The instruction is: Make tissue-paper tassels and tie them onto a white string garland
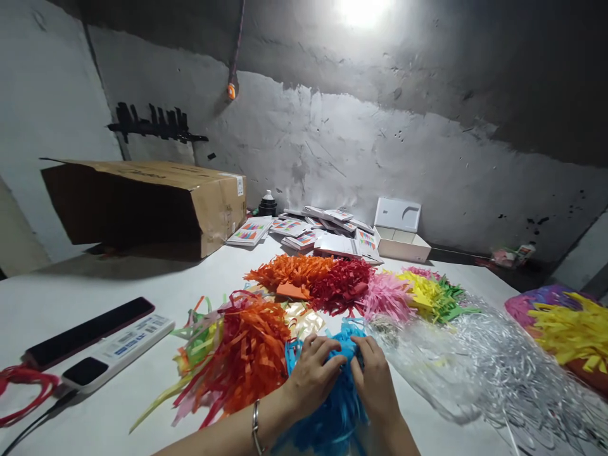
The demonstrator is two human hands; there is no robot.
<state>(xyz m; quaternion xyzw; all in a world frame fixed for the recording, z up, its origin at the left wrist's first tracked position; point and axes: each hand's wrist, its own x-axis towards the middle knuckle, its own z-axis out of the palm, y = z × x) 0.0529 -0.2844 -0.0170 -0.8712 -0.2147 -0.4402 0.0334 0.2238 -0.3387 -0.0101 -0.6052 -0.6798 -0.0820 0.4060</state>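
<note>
My left hand [316, 373], with a silver bracelet at the wrist, has its fingers curled onto a blue fringed paper bundle [336, 411] at the bottom centre. From the other side, my right hand [373, 373] grips the same bundle with thumb and fingers bent. Both sets of fingertips meet close together near its top. Left of my hands lies a loose heap of orange and red strips [256, 354]. Behind them are a cream ribbon bundle [303, 320] and a dark red fringe [342, 285].
Orange [289, 272], pink [387, 296] and yellow fringes [422, 291] line the middle. Silver strands [508, 361] and a plastic bag [432, 361] lie right. A cardboard box [218, 212], flat packets [251, 230], phone [90, 332] and power strip [123, 348] stand farther off.
</note>
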